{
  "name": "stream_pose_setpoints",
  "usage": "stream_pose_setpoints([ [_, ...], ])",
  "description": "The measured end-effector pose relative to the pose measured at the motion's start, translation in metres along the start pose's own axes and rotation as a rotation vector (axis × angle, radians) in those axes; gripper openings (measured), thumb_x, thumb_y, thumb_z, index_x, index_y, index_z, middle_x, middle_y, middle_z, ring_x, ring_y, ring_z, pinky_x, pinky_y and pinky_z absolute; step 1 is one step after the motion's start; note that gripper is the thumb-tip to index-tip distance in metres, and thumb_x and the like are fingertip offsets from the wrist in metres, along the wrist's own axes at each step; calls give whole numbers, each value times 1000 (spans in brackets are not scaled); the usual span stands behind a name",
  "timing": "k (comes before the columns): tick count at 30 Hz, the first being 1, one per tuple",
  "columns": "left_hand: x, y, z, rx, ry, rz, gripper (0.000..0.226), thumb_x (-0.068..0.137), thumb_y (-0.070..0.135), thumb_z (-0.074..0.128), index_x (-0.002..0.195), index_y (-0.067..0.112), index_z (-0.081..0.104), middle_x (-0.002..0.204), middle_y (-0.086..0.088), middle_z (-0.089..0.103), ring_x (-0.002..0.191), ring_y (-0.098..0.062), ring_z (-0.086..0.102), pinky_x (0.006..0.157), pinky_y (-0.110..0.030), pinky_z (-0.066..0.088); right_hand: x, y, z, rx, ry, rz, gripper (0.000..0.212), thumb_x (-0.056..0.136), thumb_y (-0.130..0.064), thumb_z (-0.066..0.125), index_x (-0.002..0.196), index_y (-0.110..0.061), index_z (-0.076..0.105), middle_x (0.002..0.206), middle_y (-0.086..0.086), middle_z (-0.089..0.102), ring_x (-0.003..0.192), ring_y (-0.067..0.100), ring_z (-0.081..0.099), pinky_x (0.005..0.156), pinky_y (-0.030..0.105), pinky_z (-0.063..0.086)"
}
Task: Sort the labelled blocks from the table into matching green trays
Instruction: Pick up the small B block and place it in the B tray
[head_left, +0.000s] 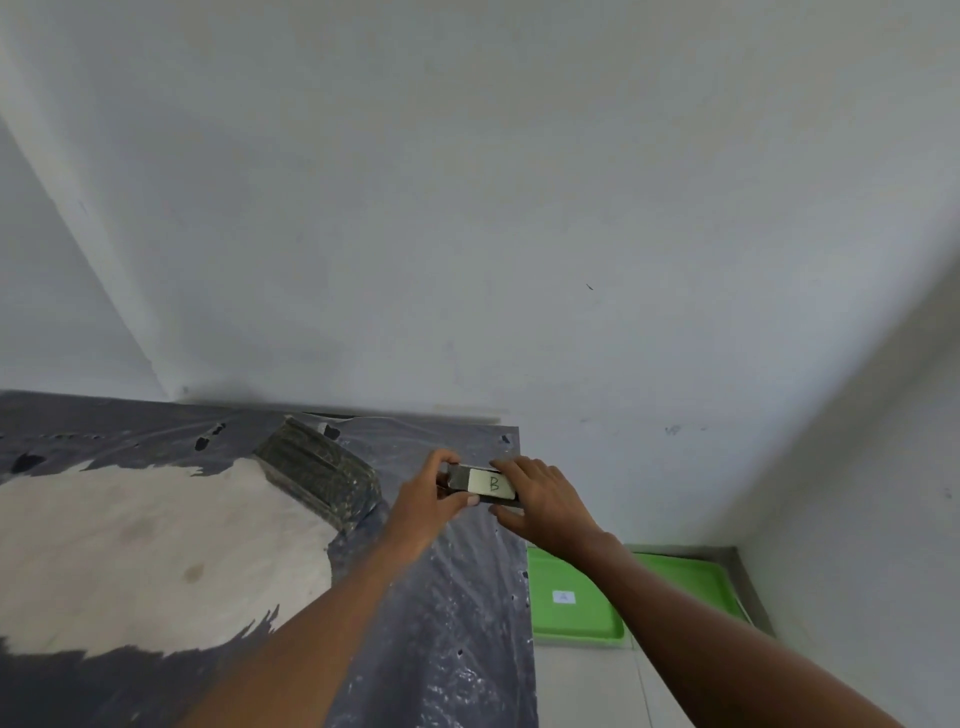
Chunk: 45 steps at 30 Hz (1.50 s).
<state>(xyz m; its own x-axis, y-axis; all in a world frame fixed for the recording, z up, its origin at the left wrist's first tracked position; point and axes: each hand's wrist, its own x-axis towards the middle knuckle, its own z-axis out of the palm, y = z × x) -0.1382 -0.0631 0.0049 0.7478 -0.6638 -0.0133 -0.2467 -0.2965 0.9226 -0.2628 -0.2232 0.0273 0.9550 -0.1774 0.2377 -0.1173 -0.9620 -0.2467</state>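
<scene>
A dark block (485, 484) with a pale label marked "B" is at the far right corner of the table. My left hand (434, 499) grips its left end with thumb and fingers. My right hand (540, 501) clasps its right end, fingers over the top and thumb below. Whether the block rests on the table or is lifted just above it, I cannot tell. A green tray (576, 631) with a small white label lies on the floor to the right, below the table edge, partly hidden by my right forearm.
A larger dark block (319, 475) lies tilted on the table left of my hands. The table (457, 597) is covered in crinkled dark plastic with a worn pale patch at the left. A white wall rises behind, and pale floor lies beside the tray.
</scene>
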Motion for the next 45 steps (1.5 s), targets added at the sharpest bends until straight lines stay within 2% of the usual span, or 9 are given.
stream_pose_setpoints([
  [7, -1, -1, 28, 133, -109, 79, 47, 77, 26, 84, 112, 27, 52, 96, 1, 70, 81, -10, 69, 75, -34, 62, -34, 9, -8, -28, 39, 110, 42, 87, -30, 67, 126, -19, 55, 122, 4, 60, 110, 26, 53, 85, 40, 49],
  [12, -6, 0, 59, 103, -187, 99, 47, 76, 27, 85, 108, 29, 51, 95, 5, 68, 74, 2, 67, 64, -14, 55, -63, 25, -10, -78, 3, 161, 43, 86, -28, 67, 126, -19, 54, 118, 4, 60, 107, 26, 53, 84, 39, 49],
  [19, 4, 13, 121, 214, -266, 169, 51, 74, 19, 85, 114, 27, 54, 106, 6, 65, 76, -11, 70, 67, -20, 54, -92, 81, -18, -62, -49, 234, 42, 81, -27, 71, 119, -22, 55, 111, 1, 59, 102, 24, 53, 78, 36, 47],
  [21, 12, 17, 145, 264, -288, 179, 49, 75, 19, 85, 114, 26, 55, 108, 5, 65, 75, -12, 70, 68, -22, 55, -100, 106, -20, -63, -58, 226, 40, 81, -27, 69, 118, -23, 55, 110, 0, 59, 100, 23, 53, 77, 35, 47],
  [24, 22, 25, 190, 296, -261, 186, 48, 76, 19, 83, 114, 25, 55, 110, 3, 61, 80, -14, 66, 77, -33, 57, -113, 154, -23, -53, -64, 210, 40, 82, -27, 69, 119, -22, 55, 111, 0, 59, 101, 23, 53, 79, 36, 50],
  [28, 39, 38, 269, 411, -219, 268, 52, 80, 23, 78, 126, 26, 54, 123, 4, 55, 107, -14, 56, 89, -36, 54, -133, 233, -31, -49, -88, 173, 39, 84, -25, 66, 121, -19, 57, 113, 3, 61, 104, 25, 54, 82, 38, 48],
  [34, 51, 58, 398, 482, -207, 218, 46, 84, 27, 76, 125, 28, 57, 121, 8, 62, 109, -16, 54, 89, -30, 50, -179, 358, -44, -56, -185, 99, 36, 85, -23, 63, 121, -18, 58, 114, 4, 62, 105, 28, 55, 82, 41, 49],
  [38, 54, 75, 476, 551, -171, 198, 48, 84, 27, 75, 128, 26, 56, 124, 7, 62, 111, -17, 56, 89, -32, 51, -213, 428, -48, -60, -242, 84, 40, 86, -26, 62, 125, -18, 55, 118, 4, 61, 107, 28, 55, 84, 42, 50],
  [45, 53, 67, 557, 619, -227, 95, 55, 89, 24, 67, 140, 22, 44, 138, 3, 51, 125, -18, 51, 90, -32, 52, -259, 499, -33, -75, -321, 206, 36, 89, -30, 57, 124, -20, 54, 123, 2, 59, 113, 25, 52, 88, 41, 48],
])
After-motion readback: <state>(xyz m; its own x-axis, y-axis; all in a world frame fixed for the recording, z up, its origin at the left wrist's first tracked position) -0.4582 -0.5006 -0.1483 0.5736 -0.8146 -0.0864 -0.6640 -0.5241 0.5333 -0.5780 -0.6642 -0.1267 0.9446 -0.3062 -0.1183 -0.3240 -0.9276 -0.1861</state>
